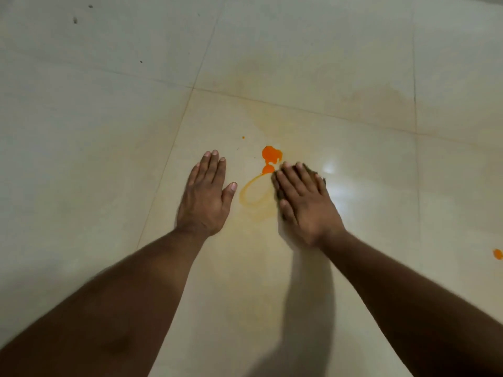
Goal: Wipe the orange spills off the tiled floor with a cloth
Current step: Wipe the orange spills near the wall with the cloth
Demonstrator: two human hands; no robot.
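Mid-wipe on the tiled floor [353, 63]. Right hand [304, 198] laid flat, fingers spread, pressing a dark cloth [322, 179] down — only a sliver of it visible past the fingertips and along the thumb side, so no pinch, just palm pressure. Left hand [208, 193] flat and open on a bare tile, holding nothing, seemingly bracing.

Bright orange spill [270, 156] just beyond the right fingertips, its lower blob touching the cloth's edge. Thin orange ring smear [251, 193] between the two hands, with paler residue below it. Tiny orange dot [243, 137] farther out; another orange spot [498, 253] well apart at the right edge. Faint yellowish haze [381, 104] across the far tiles.

Next, probably: push the cloth forward over the thick blob, then back across the ring — firm, overlapping strokes to avoid spreading it thinner.
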